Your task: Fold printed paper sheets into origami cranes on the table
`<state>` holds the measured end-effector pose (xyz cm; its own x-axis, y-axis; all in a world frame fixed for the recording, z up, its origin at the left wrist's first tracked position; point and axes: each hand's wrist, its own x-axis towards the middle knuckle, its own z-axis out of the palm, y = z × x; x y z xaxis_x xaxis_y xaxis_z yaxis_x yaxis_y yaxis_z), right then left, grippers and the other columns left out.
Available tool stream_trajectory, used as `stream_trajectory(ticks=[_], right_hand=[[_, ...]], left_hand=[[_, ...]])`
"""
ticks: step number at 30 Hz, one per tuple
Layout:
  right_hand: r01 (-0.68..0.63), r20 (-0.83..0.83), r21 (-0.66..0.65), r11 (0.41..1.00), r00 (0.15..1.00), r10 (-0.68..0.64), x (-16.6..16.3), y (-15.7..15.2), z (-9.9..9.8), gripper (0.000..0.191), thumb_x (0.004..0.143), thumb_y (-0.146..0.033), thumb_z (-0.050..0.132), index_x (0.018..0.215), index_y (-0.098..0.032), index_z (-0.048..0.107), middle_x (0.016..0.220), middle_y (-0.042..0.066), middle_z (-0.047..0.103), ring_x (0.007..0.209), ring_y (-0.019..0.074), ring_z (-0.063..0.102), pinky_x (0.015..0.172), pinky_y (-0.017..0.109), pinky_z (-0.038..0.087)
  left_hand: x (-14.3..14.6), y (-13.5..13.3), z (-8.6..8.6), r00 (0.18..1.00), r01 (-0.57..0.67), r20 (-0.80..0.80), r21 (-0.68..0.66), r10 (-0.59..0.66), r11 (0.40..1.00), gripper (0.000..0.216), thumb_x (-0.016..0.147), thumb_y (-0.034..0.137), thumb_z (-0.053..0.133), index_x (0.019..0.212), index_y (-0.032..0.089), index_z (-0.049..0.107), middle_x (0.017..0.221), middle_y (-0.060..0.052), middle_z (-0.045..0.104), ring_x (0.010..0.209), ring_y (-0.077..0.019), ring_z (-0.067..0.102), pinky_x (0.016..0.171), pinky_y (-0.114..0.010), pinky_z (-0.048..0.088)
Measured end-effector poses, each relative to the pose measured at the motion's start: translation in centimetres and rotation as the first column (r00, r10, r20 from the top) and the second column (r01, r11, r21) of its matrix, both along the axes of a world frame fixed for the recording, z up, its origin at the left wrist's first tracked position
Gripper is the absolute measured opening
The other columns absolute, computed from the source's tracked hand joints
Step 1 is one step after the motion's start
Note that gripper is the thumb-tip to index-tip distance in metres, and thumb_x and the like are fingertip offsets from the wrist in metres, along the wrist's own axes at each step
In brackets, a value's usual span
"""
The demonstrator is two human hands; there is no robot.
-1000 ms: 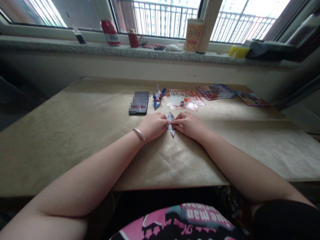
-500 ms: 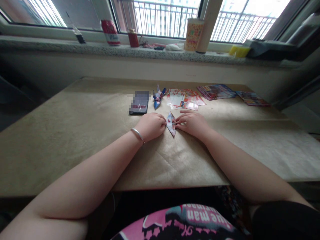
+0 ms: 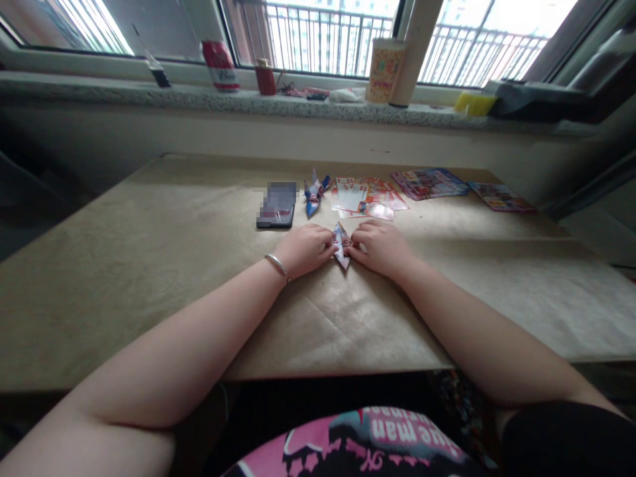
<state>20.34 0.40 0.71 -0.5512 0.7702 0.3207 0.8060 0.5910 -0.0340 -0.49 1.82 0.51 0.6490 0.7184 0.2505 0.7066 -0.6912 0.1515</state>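
Observation:
A small folded paper [image 3: 342,253], printed in several colours and pointed at both ends, lies on the table between my hands. My left hand [image 3: 309,250] is closed on its left edge, thumb over the paper. From the right, my right hand [image 3: 378,246] pinches the other edge with thumb and fingers. Just beyond them stands a folded paper crane [image 3: 315,193] in blue and white. A dark phone [image 3: 278,204], partly blurred out, lies left of the crane.
Loose red and white printed sheets [image 3: 370,197] lie behind my right hand. Farther right are a stack of colourful leaflets [image 3: 430,181] and another small pile [image 3: 501,197]. On the windowsill [image 3: 298,103] stand a red can [image 3: 220,65], a red bottle [image 3: 265,78] and a paper cup [image 3: 385,69].
My right hand has curled its fingers in and closed on the paper's right edge. My left hand has shifted slightly right, its thumb now over the paper.

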Motion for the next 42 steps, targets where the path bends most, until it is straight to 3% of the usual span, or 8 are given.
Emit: stream_trajectory(ticks=[5,12,16,19,23,29,38,42], right_hand=[[0.073,0.009,-0.006,0.997,0.997,-0.073,0.0,-0.3,-0.4,0.035,0.089,-0.051,0.055,0.087,-0.019,0.067,0.095,0.014,0.070,0.098,0.0287,0.060,0.083,0.039,0.045],[0.119,0.010,-0.071,0.990,0.993,-0.118,0.1,-0.4,-0.2,0.034,0.087,-0.053,0.057,0.088,-0.020,0.065,0.098,0.011,0.069,0.098,0.0270,0.060,0.082,0.037,0.044],[0.092,-0.025,-0.121,0.988,0.995,-0.095,0.1,-0.5,-0.2,0.033,0.085,-0.050,0.060,0.095,-0.019,0.064,0.105,0.010,0.068,0.102,0.0269,0.059,0.086,0.038,0.046],[0.045,-0.088,-0.159,0.986,0.994,-0.059,0.3,-0.3,-0.7,0.029,0.084,-0.045,0.063,0.098,-0.019,0.064,0.111,0.009,0.067,0.107,0.0265,0.058,0.092,0.038,0.046],[-0.010,-0.159,-0.185,0.983,0.987,-0.020,0.6,0.2,-1.4,0.028,0.084,-0.042,0.063,0.101,-0.020,0.066,0.117,0.010,0.066,0.112,0.0268,0.057,0.098,0.041,0.045],[-0.025,-0.205,-0.195,0.980,0.979,-0.016,0.9,0.5,-1.9,0.032,0.084,-0.041,0.065,0.107,-0.020,0.068,0.125,0.011,0.063,0.118,0.0280,0.055,0.103,0.044,0.043],[-0.088,-0.392,-0.222,0.971,0.920,-0.006,0.5,0.6,-2.1,0.014,0.081,-0.029,0.067,0.090,-0.019,0.070,0.115,0.009,0.069,0.110,0.0253,0.060,0.100,0.042,0.046],[-0.110,-0.471,-0.179,0.978,0.882,0.013,0.3,0.6,-2.1,0.009,0.081,-0.024,0.065,0.087,-0.020,0.068,0.102,0.008,0.070,0.098,0.0226,0.063,0.091,0.039,0.050]], left_hand=[[-0.2,0.0,-0.1,1.000,0.022,-0.005,0.020,-0.022,1.000,0.021,0.092,0.030,0.052,0.085,0.017,0.068,0.100,-0.009,0.071,0.101,-0.0224,0.063,0.092,-0.036,0.050],[-0.2,-0.1,-0.2,0.999,0.033,-0.022,0.087,-0.031,0.996,0.021,0.091,0.029,0.053,0.087,0.017,0.070,0.094,-0.008,0.068,0.094,-0.0211,0.061,0.085,-0.033,0.050],[-0.1,-0.1,-0.4,0.999,0.047,-0.025,0.131,-0.044,0.990,0.021,0.090,0.032,0.056,0.085,0.018,0.071,0.092,-0.007,0.069,0.096,-0.0225,0.061,0.098,-0.041,0.044],[0.0,-0.4,-0.5,0.999,0.002,0.037,0.133,-0.007,0.991,0.026,0.089,0.035,0.056,0.106,0.020,0.069,0.113,-0.008,0.067,0.109,-0.0245,0.058,0.109,-0.046,0.035],[0.0,-0.8,-0.5,0.999,-0.047,0.029,0.048,0.046,0.998,0.049,0.088,0.036,0.054,0.134,0.019,0.053,0.139,-0.010,0.054,0.130,-0.0285,0.046,0.114,-0.050,0.028],[-0.1,-0.4,-0.7,1.000,0.006,0.022,-0.023,-0.005,1.000,0.044,0.088,0.035,0.055,0.129,0.018,0.058,0.126,-0.011,0.061,0.117,-0.0276,0.055,0.106,-0.046,0.039],[-0.3,0.0,-1.5,0.969,0.071,0.230,0.091,-0.091,0.993,0.054,0.081,0.026,0.066,0.133,0.016,0.054,0.115,-0.011,0.057,0.104,-0.0232,0.057,0.094,-0.037,0.050],[-0.2,0.1,-1.3,0.940,0.083,0.316,0.164,-0.132,0.983,0.037,0.086,0.022,0.060,0.123,0.017,0.061,0.105,-0.009,0.057,0.097,-0.0190,0.057,0.088,-0.033,0.052]])
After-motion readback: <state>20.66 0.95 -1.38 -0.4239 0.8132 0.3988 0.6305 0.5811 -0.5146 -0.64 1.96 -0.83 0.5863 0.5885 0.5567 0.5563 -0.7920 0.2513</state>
